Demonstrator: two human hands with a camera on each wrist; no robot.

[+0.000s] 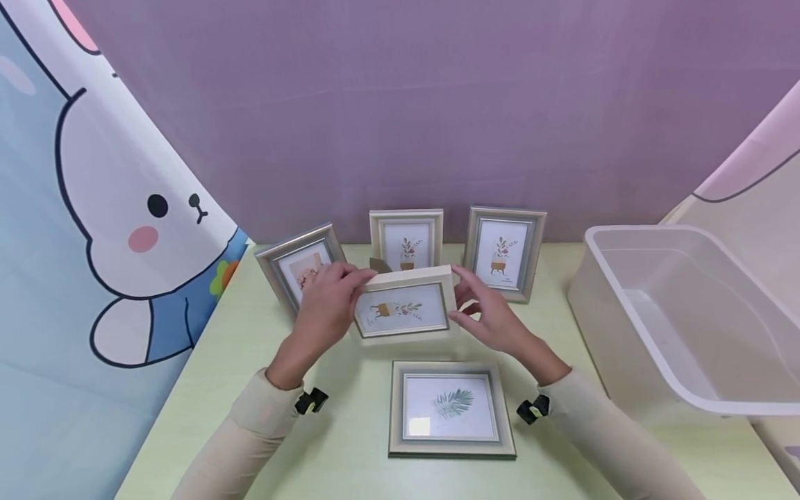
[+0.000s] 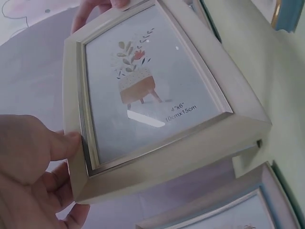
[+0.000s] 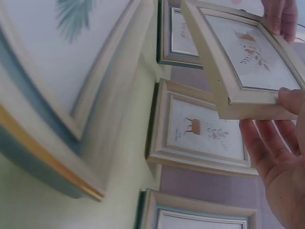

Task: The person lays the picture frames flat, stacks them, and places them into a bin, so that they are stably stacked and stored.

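A cream picture frame (image 1: 405, 340) with a plant-pot print, turned sideways, is held above the table between both hands. My left hand (image 1: 328, 302) grips its left end, thumb on the front and fingers behind, as the left wrist view shows. At the opposite end, my right hand (image 1: 490, 312) pinches it, with the thumb (image 3: 290, 100) on the front edge and the fingers underneath. Below the hands a wider frame (image 1: 453, 448) with a green leaf print lies on the table. Behind stand a cream frame (image 1: 406, 217), a grey-silver frame (image 1: 536, 257) at right and a silver-brown frame (image 1: 275, 267) at left.
A deep white plastic bin (image 1: 631, 333) occupies the right side of the pale green table (image 1: 206, 430). A purple cloth (image 1: 400, 104) hangs behind the table's back edge, and a rabbit-print cloth (image 1: 112, 208) hangs at left.
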